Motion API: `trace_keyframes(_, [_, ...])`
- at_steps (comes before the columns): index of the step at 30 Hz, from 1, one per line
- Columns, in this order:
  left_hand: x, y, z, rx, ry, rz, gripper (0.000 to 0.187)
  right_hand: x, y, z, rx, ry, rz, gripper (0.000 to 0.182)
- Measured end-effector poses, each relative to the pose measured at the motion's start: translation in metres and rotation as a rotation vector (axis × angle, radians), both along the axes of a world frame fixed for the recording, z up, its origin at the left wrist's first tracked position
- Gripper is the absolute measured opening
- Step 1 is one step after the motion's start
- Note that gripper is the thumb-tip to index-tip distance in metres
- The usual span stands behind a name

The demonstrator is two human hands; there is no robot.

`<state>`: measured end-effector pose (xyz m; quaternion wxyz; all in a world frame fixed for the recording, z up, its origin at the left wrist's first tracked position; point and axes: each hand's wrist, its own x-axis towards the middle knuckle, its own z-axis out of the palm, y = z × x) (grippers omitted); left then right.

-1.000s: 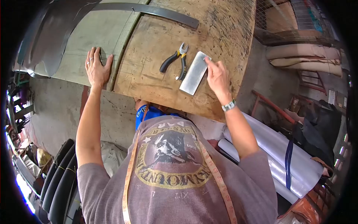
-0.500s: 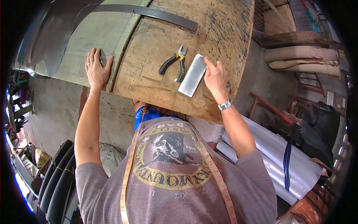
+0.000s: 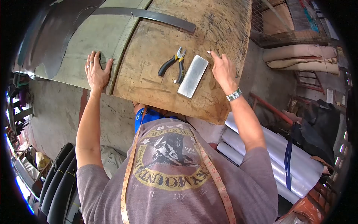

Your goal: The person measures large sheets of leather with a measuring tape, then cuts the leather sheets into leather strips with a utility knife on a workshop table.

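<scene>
My left hand (image 3: pixel 97 74) lies flat on the green-grey board (image 3: pixel 84 39), fingers spread, a ring on one finger. To the right of the metal block (image 3: pixel 193 76), my right hand (image 3: pixel 224 71) is over the wooden table (image 3: pixel 149 69), with its index finger extended near a small whitish piece (image 3: pixel 209 52). Whether the fingertip touches that piece is unclear. Pliers (image 3: pixel 175 64) with black and yellow handles lie spread apart just left of the block. Across the far part of the table runs a dark flat strip (image 3: pixel 164 17).
Dark sheet material (image 3: pixel 50 37) covers the far left corner. Silvery rolls (image 3: pixel 276 160) stand below right, and beige rolls (image 3: pixel 302 59) lie at the right. Black rolls (image 3: pixel 57 179) are at the lower left. A tape measure (image 3: pixel 128 168) hangs over my shirt.
My right hand has moved right, away from the metal block, and the small whitish piece now shows by its fingertip. My left hand has stayed in place.
</scene>
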<state>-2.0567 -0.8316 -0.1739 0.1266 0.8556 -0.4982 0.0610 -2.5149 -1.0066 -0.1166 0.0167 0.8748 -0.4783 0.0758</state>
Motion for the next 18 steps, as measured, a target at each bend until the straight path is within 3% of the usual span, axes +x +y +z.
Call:
trace_keyframes(3, [0.000,0.004,-0.001,0.013,0.003,0.020,0.076,0.007,0.012,0.011,0.176,-0.284,-0.078,0.020])
trace_keyframes(6, [-0.001,0.004,0.001,0.018,0.010,0.024,0.076,0.015,0.037,0.002,0.918,-0.325,-0.502,0.039])
trace_keyframes(7, [-0.002,0.004,0.003,0.014,0.026,0.023,0.076,0.009,0.036,-0.014,0.909,-0.488,-0.483,0.049])
trace_keyframes(9, [-0.001,0.004,0.002,0.015,0.019,0.033,0.076,-0.003,0.010,-0.053,0.708,-0.527,-0.418,0.049])
trace_keyframes(10, [-0.001,0.004,0.001,0.018,0.016,0.027,0.076,0.007,0.011,-0.040,0.607,-0.547,-0.397,0.049])
trace_keyframes(12, [-0.002,0.007,-0.002,0.035,0.020,0.020,0.075,0.017,0.036,-0.005,0.924,-0.548,-0.509,0.051])
trace_keyframes(14, [0.004,0.000,-0.002,0.009,0.006,0.016,0.075,-0.003,0.045,-0.035,0.863,-0.463,-0.362,0.052])
trace_keyframes(18, [0.000,0.005,-0.002,-0.018,-0.009,-0.007,0.074,0.011,0.018,-0.016,0.802,-0.520,-0.523,0.050])
